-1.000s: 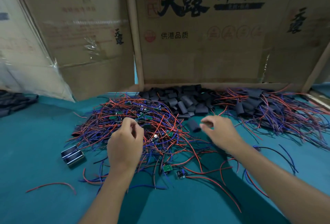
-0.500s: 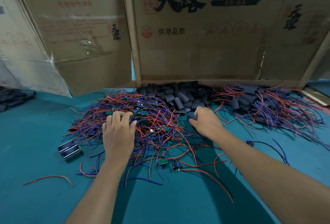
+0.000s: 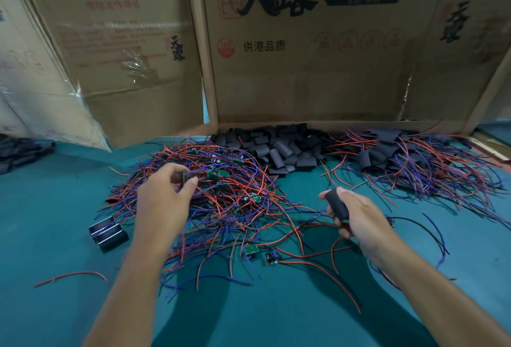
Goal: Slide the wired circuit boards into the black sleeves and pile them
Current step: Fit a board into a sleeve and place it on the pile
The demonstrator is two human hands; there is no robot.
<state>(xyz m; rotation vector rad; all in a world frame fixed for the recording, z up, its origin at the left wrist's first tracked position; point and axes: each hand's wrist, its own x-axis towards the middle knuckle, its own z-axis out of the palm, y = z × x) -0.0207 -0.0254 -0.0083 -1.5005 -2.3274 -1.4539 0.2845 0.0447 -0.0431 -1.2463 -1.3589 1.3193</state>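
Right fingers: curled round one black sleeve (image 3: 337, 204), which half a second ago lay on the cloth at the near edge of the sleeve heap (image 3: 279, 150); the right hand (image 3: 356, 216) has since lifted it, nearer than that heap.
Left fingers: thumb and forefinger pinch a small dark part, blurred, probably a circuit board (image 3: 185, 176); before, the left hand (image 3: 163, 200) lay flat on the wire tangle (image 3: 221, 197), left of the heap.
Meaning: both parts seem picked, so insertion looks next.
Finished pile: sleeved boards (image 3: 387, 153), right of the heap.
Risk: trailing wires may snag.
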